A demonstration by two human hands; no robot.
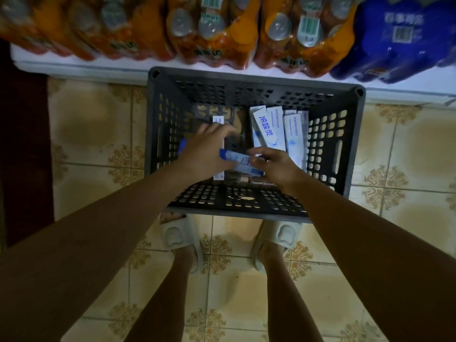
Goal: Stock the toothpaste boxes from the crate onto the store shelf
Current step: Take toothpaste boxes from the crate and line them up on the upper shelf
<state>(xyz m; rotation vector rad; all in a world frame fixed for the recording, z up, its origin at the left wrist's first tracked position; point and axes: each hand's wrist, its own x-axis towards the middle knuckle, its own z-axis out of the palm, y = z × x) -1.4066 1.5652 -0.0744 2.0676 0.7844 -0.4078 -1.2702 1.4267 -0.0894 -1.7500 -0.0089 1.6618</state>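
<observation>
- Toothpaste boxes: a white batch (274,130) leans against the right wall inside the crate (345,144), ends pointing up and away.
- Crate is dark grey, perforated, sits on the tiled floor (93,124), far rim touching the white shelf base (81,66).
- Left hand (207,151) is down in the crate's left half, fingers curled over a white box (218,119) standing there; the grip itself is hidden by the hand.
- Right hand (276,166) pinches a blue-and-white box (240,162) lying crosswise at the crate's near side; its left end touches the left hand.
- Both hands low in the crate, just beside each other.
- Shelf base carries shrink-wrapped orange bottle packs (214,33) and one blue pack (399,38), right.
- Feet in pale slippers (181,239) stand just behind the crate's near wall.
</observation>
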